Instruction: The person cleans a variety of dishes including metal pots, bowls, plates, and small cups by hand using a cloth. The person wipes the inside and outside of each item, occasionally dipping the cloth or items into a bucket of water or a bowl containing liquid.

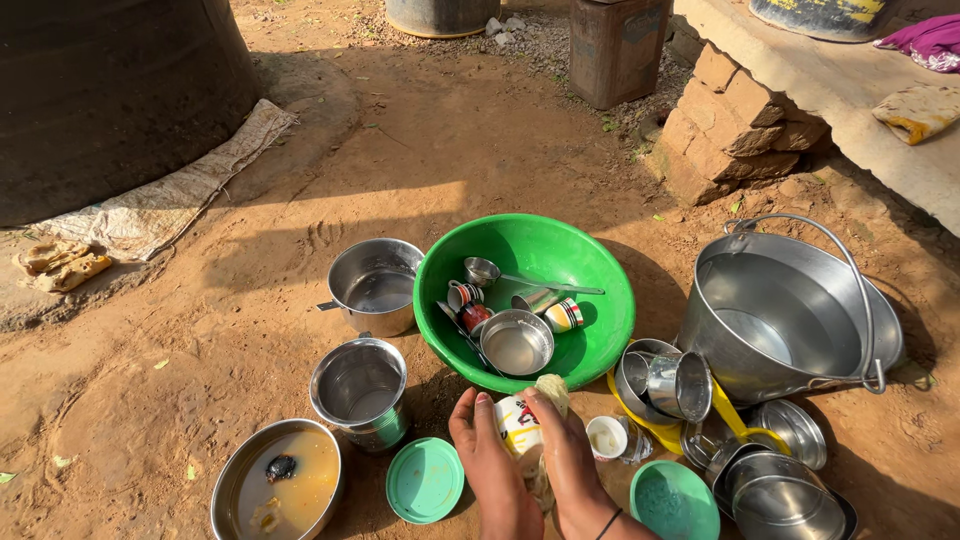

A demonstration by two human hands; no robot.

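Both our hands low in frame: left hand (490,460) gripped white printed cup (519,425), right hand (570,455) pressed scrub pad (552,388) against it (mid-scrub, we judged). Green basin (600,290) held several vessels; more waited beside steel bucket (780,310).

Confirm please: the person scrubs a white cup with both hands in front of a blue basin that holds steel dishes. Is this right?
Not quite. The basin is green, not blue, as the head view shows. The rest holds: the left hand and right hand scrub a white cup in front of it, and steel dishes lie inside.
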